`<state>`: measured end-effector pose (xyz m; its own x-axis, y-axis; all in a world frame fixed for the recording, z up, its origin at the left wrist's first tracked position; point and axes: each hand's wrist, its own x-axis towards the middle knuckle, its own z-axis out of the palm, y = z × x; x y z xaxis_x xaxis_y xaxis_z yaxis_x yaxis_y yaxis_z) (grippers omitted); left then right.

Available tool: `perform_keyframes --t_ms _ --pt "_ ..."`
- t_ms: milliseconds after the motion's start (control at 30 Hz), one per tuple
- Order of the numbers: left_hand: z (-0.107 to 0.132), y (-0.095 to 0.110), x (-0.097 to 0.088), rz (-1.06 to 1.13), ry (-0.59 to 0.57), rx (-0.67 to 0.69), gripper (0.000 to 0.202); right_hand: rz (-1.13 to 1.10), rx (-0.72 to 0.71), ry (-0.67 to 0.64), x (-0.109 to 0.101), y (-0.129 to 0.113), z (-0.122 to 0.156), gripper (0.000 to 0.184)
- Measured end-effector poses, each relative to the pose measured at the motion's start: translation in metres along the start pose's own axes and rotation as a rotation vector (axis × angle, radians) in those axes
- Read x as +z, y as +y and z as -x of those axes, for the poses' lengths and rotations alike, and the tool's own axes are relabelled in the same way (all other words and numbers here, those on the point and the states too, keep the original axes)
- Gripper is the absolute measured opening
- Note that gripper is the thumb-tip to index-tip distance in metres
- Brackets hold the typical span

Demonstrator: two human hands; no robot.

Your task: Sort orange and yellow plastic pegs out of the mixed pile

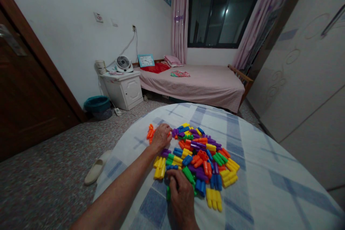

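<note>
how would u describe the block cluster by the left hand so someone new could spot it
Start at the round table under the blue-and-white checked cloth and find the pile of coloured plastic blocks. At its far left edge, the left hand rests beside a small orange block cluster, the only blocks lying left of that hand.

1. A round table (269,172) under a white cloth with blue checks fills the foreground.
2. A heap of bright plastic blocks (198,158) lies directly on the cloth, near its middle.
</note>
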<state>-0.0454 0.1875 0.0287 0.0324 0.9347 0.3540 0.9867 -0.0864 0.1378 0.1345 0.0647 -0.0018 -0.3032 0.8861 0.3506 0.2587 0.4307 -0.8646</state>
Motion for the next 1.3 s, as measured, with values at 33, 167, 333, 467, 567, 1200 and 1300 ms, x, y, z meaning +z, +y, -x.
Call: perform_keyframes --t_ms 33,167,333,467,567,1200,1300 --pt "-0.001 0.005 0.0 0.004 -0.023 0.014 0.016 -0.002 0.002 0.0 0.0 0.0 0.0 0.025" --pt "-0.004 0.021 0.007 -0.016 -0.075 0.013 0.025 0.0 0.006 -0.011 0.001 0.002 0.001 0.025" --pt "-0.009 0.029 0.022 -0.048 -0.078 -0.004 0.022 0.011 -0.007 -0.015 0.002 0.005 0.002 0.027" --pt "-0.012 0.031 0.028 -0.031 -0.074 -0.027 0.013 0.012 -0.021 0.009 0.002 0.002 0.001 0.026" --pt "-0.009 0.031 0.025 0.019 -0.051 -0.041 0.026 0.02 -0.034 0.027 0.001 0.0 0.0 0.027" --pt "-0.01 0.032 0.021 0.268 -0.289 0.169 0.015 0.021 -0.02 0.007 0.0 0.0 0.0 0.027" --pt "-0.016 0.034 0.015 0.223 -0.341 0.199 0.01 0.015 -0.012 0.005 0.0 0.0 0.0 0.026"
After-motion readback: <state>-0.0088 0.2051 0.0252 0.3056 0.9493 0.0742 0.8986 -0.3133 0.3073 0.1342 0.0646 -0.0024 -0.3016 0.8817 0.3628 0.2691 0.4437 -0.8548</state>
